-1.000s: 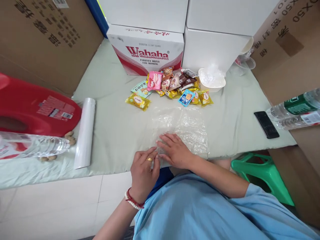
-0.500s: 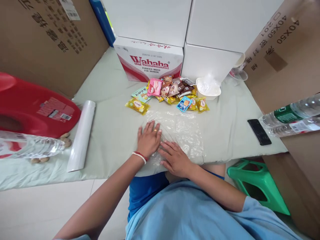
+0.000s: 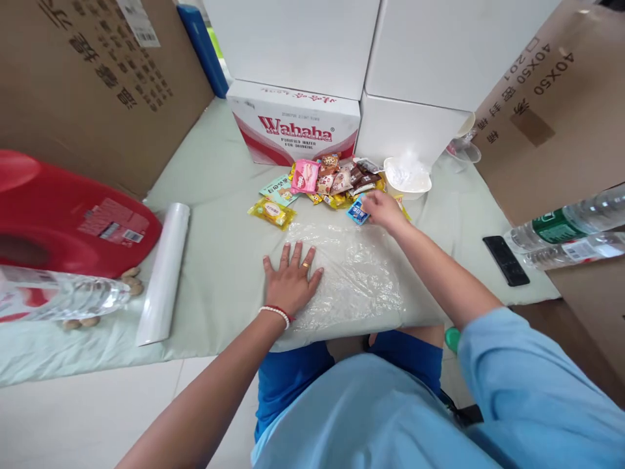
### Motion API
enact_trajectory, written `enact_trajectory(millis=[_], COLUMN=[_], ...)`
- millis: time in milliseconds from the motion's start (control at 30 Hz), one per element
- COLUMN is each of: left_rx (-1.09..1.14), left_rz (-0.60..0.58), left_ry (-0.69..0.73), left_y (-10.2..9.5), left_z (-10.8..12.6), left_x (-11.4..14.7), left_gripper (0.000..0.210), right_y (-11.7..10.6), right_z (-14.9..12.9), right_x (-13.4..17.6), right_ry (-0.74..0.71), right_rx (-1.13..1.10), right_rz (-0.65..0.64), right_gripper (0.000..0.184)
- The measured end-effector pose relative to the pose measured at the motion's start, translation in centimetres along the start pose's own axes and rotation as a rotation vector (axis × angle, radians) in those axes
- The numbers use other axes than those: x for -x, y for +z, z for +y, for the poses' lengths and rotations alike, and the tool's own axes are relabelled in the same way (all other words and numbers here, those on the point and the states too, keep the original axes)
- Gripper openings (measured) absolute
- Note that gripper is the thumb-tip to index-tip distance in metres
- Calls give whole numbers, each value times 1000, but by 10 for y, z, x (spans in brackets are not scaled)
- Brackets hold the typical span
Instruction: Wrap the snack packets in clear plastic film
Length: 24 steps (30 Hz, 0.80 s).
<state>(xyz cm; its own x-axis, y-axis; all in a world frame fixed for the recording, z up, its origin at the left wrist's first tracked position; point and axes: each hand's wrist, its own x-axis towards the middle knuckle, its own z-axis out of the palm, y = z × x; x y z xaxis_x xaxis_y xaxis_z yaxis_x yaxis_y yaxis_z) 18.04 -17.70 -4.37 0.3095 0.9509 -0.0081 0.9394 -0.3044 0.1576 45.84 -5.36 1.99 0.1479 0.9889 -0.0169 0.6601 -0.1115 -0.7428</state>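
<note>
My left hand point(image 3: 289, 280) lies flat with fingers spread on the left part of a clear sheet of plastic film point(image 3: 356, 280). The film is spread over the cloth and looks wrinkled. At the pile's front right, my right hand point(image 3: 385, 210) pinches the edge of a small blue snack packet point(image 3: 358, 212). Behind it lies a heap of wrapped snacks: a pink packet point(image 3: 305, 176), brown packets point(image 3: 364, 177) and several yellow ones. A pale green packet point(image 3: 280, 191) and a yellow packet point(image 3: 272, 212) lie at the left of the heap.
A Wahaha carton point(image 3: 297, 130) stands behind the snacks, with a white tub point(image 3: 407, 179) beside it. On the left are a white roll point(image 3: 165, 273), a red jug point(image 3: 83, 215) and a clear bottle point(image 3: 63, 293). On the right lie a black phone point(image 3: 506, 260) and water bottles point(image 3: 561, 225).
My right hand has left the film and reached forward to the blue snack packet, now pinching it. My left hand stays on the film, its fingers spread wider.
</note>
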Motion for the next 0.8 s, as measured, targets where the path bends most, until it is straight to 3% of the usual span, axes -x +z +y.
enact_trajectory(millis=[67,133,200,300,433,500,567,667,800], left_rx=[-13,-23,-26,-12,46,73,94,107,122], left_rz=[4,3,5,16,43,56,65,75,72], left_ry=[7,12,11,9,1,-6,-6,1,-8], left_y=[-1,-3,-4,-4,0,3,5,6,5], left_z=[0,0,2,3,2,1,0,-1,0], left_x=[1,1,1,1,2,2,2,2,3], left_gripper=[65,65,65,64,62,61,61,60,60], right_y=[17,31,40,38,9,-10,-22,-20,0], right_z=[-20,-36,-45,-42,-14,2,17,33,41], right_x=[-47,-75,-87,-80,-32,6,49,106,146], right_ry=[78,103,100,114,77,-61,-296,-600,-801], right_rx=[38,73,101,115,-25,-63,21,255,461], right_rz=[116,101,89,117,135,88,66,-30,-319], right_gripper=[32,27,19,13,19,26,27,19,32])
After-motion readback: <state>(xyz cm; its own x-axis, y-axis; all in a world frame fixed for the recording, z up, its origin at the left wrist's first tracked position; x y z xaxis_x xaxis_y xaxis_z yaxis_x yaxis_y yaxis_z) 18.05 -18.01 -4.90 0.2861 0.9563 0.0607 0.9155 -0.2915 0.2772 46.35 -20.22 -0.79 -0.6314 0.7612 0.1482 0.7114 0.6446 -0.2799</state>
